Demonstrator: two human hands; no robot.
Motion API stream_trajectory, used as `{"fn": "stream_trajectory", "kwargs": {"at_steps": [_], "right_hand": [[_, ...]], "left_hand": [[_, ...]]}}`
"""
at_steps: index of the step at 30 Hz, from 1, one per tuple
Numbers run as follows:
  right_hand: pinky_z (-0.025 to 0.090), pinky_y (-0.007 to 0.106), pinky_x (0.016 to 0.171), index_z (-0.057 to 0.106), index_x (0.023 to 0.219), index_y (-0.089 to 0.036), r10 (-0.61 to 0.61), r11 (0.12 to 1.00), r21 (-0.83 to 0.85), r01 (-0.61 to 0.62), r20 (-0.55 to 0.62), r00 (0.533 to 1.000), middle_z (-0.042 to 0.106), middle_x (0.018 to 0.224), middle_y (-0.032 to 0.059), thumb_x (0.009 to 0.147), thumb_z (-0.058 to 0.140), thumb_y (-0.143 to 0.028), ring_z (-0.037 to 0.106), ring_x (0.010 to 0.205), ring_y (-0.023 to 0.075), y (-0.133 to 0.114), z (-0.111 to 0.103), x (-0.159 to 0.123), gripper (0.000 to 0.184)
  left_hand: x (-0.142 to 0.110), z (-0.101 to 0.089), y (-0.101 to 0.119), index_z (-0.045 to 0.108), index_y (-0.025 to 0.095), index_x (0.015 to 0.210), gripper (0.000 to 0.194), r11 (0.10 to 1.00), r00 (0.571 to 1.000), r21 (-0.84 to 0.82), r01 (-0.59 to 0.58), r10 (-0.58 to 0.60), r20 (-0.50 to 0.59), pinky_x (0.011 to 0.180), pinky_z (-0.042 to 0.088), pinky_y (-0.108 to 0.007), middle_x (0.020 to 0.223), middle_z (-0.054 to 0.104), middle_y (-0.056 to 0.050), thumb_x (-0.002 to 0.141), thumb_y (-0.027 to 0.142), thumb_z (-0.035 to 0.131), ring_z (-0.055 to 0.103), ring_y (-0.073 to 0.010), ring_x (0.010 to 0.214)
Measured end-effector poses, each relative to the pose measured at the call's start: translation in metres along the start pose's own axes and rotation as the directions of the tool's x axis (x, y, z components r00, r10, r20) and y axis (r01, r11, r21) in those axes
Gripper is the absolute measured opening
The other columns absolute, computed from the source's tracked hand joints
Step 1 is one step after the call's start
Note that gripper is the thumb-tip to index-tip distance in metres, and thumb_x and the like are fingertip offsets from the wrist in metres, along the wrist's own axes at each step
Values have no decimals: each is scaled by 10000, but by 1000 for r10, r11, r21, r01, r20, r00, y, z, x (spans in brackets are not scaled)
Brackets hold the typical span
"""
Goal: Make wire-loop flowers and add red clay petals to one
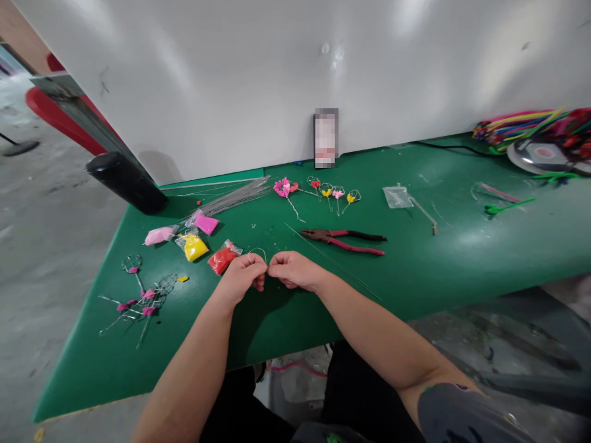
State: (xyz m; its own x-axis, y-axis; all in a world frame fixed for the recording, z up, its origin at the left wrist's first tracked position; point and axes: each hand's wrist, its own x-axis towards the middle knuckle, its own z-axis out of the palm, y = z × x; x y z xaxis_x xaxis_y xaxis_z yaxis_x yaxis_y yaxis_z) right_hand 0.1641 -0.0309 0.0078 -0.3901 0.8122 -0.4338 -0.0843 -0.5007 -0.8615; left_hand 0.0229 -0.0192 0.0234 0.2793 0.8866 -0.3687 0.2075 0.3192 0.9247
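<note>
Thin wire [257, 251] rises in a small loop from where our left hand [240, 278] and right hand [295, 271] meet. The hands are together, both pinching the wire, so it seems steadied from either side. A longer wire [332, 261] lies just beyond the right hand, beside red-handled pliers [344, 241], both within easy reach. A red clay packet [224, 257] sits just beyond the left hand, on the green workbench [78, 381].

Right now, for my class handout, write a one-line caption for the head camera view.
Left hand and right hand pinch a thin wire loop above a green table, near red-handled pliers.
</note>
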Motion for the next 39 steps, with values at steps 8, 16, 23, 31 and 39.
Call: {"fn": "stream_trajectory", "kwargs": {"at_steps": [8, 16, 23, 31, 39], "right_hand": [[313, 145, 274, 453, 666, -186, -78, 994, -82, 70, -95, 992, 509, 524, -68, 742, 510, -201, 455, 319, 41, 1, -1, 2, 96], [302, 136, 326, 467, 665, -190, -313, 935, -230, 269, -188, 931, 434, 421, -98, 745, 473, -156, 419, 317, 33, 3, 2, 1, 87], [316, 141, 347, 464, 626, -184, -340, 930, -230, 286, -244, 908, 460, 462, -92, 694, 478, -128, 431, 337, 30, 4, 2, 3, 89], [308, 145, 337, 466, 619, -184, -296, 946, -205, 253, -221, 929, 465, 445, -93, 684, 452, -114, 431, 333, 38, 3, 1, 4, 96], [321, 149, 359, 480, 621, -185, -299, 932, -279, 232, -228, 926, 473, 441, -85, 680, 458, -120, 448, 344, 44, 5, 1, 6, 90]], "left_hand": [[1, -2, 0, 498, 167, 575, 74, 989, 997, 131, -72, 69, 26, 438, 422, -201, 451, 494, 51, 626, 213, 525, 490, -75, 413], [1, 3, 0, 488, 163, 582, 134, 1000, 999, 24, 10, -11, 43, 423, 444, -213, 463, 479, 47, 635, 261, 561, 481, -76, 414], [2, 8, -3, 482, 164, 599, 123, 994, 995, -55, 90, -87, 52, 405, 446, -203, 467, 474, 48, 605, 256, 564, 468, -71, 426], [2, 10, -2, 477, 165, 593, 20, 990, 992, 65, 123, -125, 32, 409, 442, -203, 453, 473, 53, 574, 166, 483, 459, -67, 396], [1, 12, -1, 471, 160, 567, 33, 985, 994, 139, 106, -105, -16, 387, 420, -187, 432, 458, 56, 553, 145, 445, 449, -64, 373]]}}
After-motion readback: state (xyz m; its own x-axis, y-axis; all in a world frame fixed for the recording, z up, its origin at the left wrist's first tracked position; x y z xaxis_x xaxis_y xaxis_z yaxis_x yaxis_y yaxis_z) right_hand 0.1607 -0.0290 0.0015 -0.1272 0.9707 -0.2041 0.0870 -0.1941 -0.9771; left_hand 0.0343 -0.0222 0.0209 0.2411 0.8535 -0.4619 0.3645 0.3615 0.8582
